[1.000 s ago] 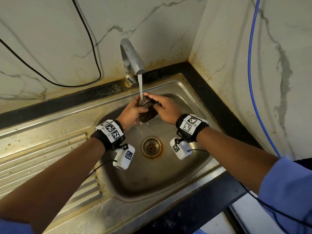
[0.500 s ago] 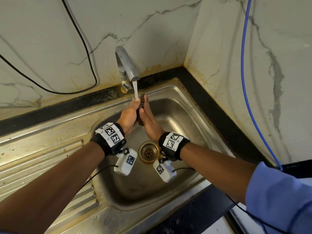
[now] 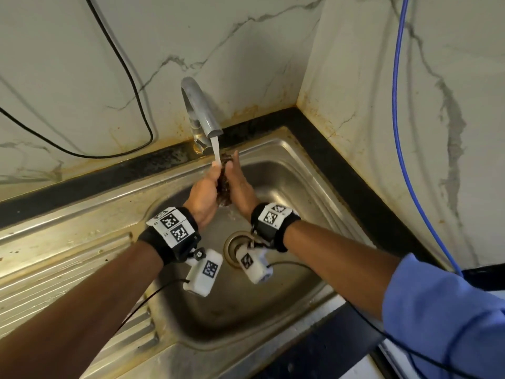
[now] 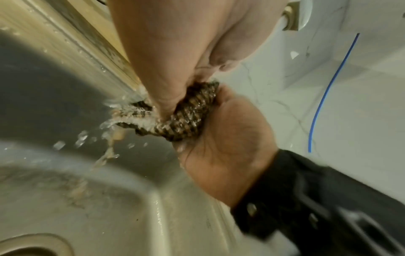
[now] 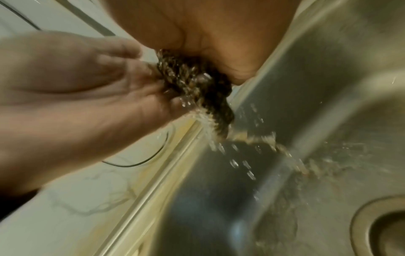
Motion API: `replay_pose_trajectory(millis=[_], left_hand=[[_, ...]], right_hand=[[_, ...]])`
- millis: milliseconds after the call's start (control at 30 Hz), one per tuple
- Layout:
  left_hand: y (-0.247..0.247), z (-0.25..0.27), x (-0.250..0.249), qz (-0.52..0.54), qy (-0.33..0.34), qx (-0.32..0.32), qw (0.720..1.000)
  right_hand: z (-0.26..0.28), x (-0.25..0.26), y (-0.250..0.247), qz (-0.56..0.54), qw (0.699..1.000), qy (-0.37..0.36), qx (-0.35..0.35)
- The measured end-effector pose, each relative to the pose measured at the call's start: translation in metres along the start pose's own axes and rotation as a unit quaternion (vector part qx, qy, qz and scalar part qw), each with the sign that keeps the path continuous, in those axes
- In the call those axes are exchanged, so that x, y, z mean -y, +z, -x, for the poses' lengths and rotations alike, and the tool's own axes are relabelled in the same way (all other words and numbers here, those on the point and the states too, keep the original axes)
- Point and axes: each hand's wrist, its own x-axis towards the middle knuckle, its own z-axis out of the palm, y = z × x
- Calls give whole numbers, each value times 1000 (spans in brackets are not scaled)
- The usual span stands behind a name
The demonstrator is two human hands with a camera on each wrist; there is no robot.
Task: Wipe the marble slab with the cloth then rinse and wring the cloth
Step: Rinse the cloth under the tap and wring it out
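A dark brown woven cloth [image 3: 224,187] is sandwiched between my two palms over the steel sink [image 3: 289,160]. My left hand [image 3: 203,192] and right hand [image 3: 241,184] stand palm to palm, fingers straight and pointing up toward the tap [image 3: 202,113]. Water [image 3: 216,150] runs from the spout onto the fingertips and the cloth's top edge. In the left wrist view the wet cloth [image 4: 188,110] bulges out between my left hand [image 4: 171,52] and right hand [image 4: 230,138], with water spraying off. The right wrist view shows the cloth [image 5: 197,86] dripping below my right hand [image 5: 219,34], beside the left hand [image 5: 87,86].
The drain [image 3: 232,243] lies below my wrists. A ribbed drainboard [image 3: 54,269] extends left of the basin. A black counter strip [image 3: 355,173] borders the sink against marble walls. A black cable [image 3: 136,105] and a blue cable [image 3: 396,132] hang on the walls.
A second ago both hands gripped the bunched cloth with curled fingers. They have since turned palm to palm with straight fingers, and my right wrist has swung left over the drain.
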Motion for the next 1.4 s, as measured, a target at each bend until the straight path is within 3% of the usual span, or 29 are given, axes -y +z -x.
replay_pose_trajectory(millis=[67,267,433,533,633,733,833,900,1000,1100,1200,1300,1400], left_hand=[[1,3,-1,-4,-7,12,1000],[-10,-6,-2,-18,-33,-19,999],[3,-1,6,-16,-37,0,999],[-4,-7,-7,-47,-36,-1,998],[-12,-14,-8,-58,-51,-6,997],[-6,-11,2,-30,-52,-4,998],[-2,-6,3,-26,-50,11,998],[-2,-4,0,-27,-48,8,998],[0,-3,3,-129,-38,19,991],[-3,-5,20,-232,38,-23,972],[-7,-8,36,-171,23,-61,983],[-6,-8,37,-73,-14,-71,995],[-12,-13,31,29,-73,-108,991]], right_hand=[[-5,-1,-2,20,1000,17,-13],[12,-30,25,6,999,-42,25],[-17,-23,-4,-44,998,35,-11],[-2,-23,10,-72,997,-17,16],[15,-25,24,-74,996,-23,43],[0,-25,7,-131,991,3,-3],[-13,-23,3,-95,990,99,-43],[-16,-24,5,-69,987,127,-71],[-18,-24,-5,-38,985,111,-126],[-19,-24,-11,-131,968,128,-171],[-19,-21,-15,-278,931,147,-187],[-11,-20,-19,-349,916,145,-135],[0,-19,-5,-284,949,122,-60]])
